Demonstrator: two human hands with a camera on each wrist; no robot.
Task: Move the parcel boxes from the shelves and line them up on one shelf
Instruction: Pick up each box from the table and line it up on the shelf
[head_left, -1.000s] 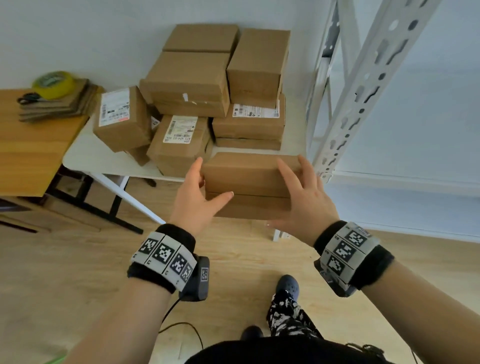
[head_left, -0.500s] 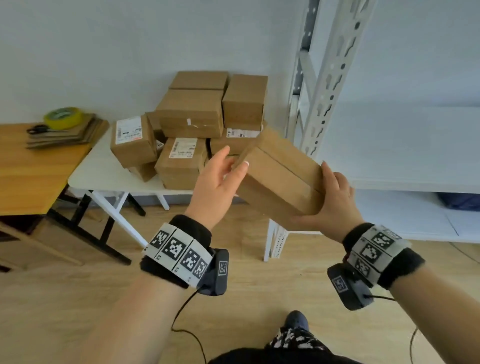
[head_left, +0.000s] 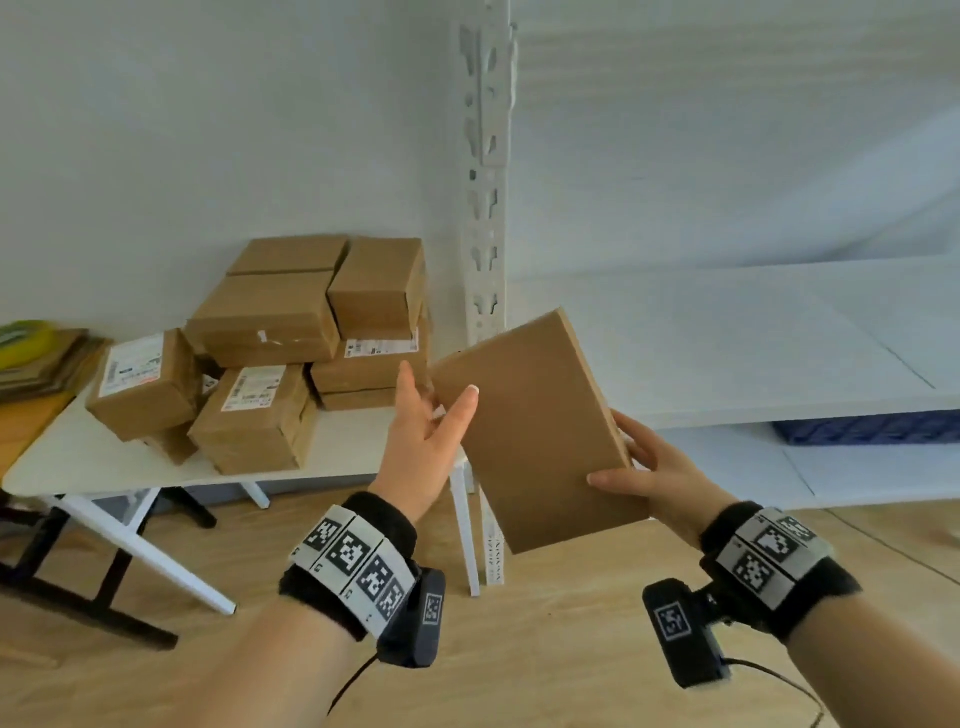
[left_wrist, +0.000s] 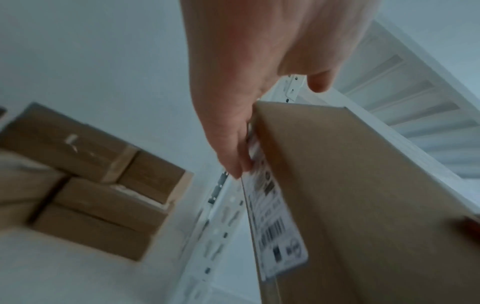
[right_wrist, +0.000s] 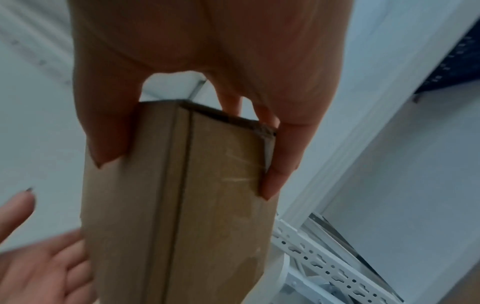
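Note:
A plain brown parcel box (head_left: 535, 431) hangs in the air, tilted on end, in front of the white shelf unit. My right hand (head_left: 618, 452) grips its lower right edge, thumb on the front face, fingers behind; the right wrist view shows the same pinch (right_wrist: 187, 172) on the box (right_wrist: 182, 216). With straight fingers, my left hand (head_left: 436, 400) lies at the box's upper left side. The left wrist view shows those fingers (left_wrist: 233, 160) beside a shipping label (left_wrist: 275, 216). A pile of several parcel boxes (head_left: 291, 353) sits on a white table (head_left: 363, 452) to the left.
The white shelf board (head_left: 727, 343) lies bare behind the held box, with a slotted upright post (head_left: 485, 208) at its left end. A lower shelf (head_left: 857, 473) carries a blue crate (head_left: 872, 428). A wooden desk (head_left: 26, 415) with flat cardboard stands far left.
The box came off the table's front edge, swung up onto its end and moved right toward the shelf. My left hand slid from its side to the upper left corner.

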